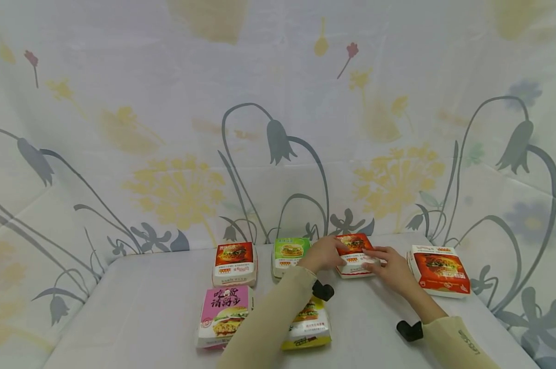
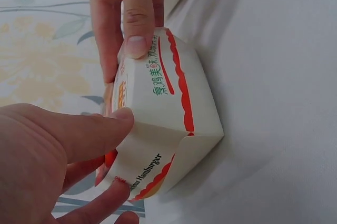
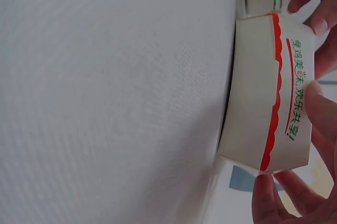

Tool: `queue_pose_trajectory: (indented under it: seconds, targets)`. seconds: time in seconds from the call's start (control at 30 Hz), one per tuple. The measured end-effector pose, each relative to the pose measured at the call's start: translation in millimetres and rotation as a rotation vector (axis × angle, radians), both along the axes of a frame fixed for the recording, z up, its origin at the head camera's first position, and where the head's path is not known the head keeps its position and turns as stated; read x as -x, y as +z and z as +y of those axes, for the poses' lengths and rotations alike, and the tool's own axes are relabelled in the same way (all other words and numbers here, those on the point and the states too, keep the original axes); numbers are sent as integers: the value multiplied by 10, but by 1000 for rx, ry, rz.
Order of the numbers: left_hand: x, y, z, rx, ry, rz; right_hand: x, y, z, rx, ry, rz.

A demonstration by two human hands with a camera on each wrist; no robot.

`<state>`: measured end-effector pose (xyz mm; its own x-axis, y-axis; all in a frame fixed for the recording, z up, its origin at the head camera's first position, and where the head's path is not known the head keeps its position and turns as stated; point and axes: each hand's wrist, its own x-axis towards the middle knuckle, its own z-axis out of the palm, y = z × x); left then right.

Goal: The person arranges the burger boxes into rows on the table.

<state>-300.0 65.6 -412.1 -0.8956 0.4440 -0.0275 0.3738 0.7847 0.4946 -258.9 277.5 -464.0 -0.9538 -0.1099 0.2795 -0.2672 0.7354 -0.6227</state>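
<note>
A red-and-white hamburger box [image 1: 354, 243] sits near the table's back edge, with both hands on it. My left hand [image 1: 323, 254] grips its left side; in the left wrist view the left thumb lies on a corner of the box [image 2: 152, 103], fingers along the side. My right hand [image 1: 390, 268] holds the right side, its thumb on the front face and its fingertips at the far end of the box [image 3: 258, 98] in the right wrist view. Just left of the left hand stands a green-and-white hamburger box [image 1: 290, 249], partly behind that hand.
Another red-and-white box [image 1: 233, 261] stands at the back left, a pink box [image 1: 226, 313] in front of it. The left forearm partly covers a yellow-and-white box [image 1: 312, 325]. One more red box [image 1: 439, 269] lies at the right edge of the white-covered table [image 1: 121, 307].
</note>
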Motion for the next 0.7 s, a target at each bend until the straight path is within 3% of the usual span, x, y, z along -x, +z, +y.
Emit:
queue_pose_trajectory:
  seconds: [0.3, 0.7]
  targets:
    - [-37, 3, -18, -1, -13, 20, 7, 68, 9, -50, 5, -4]
    - [-59, -21, -29, -11, -29, 36, -83, 239, 92, -17, -5, -55]
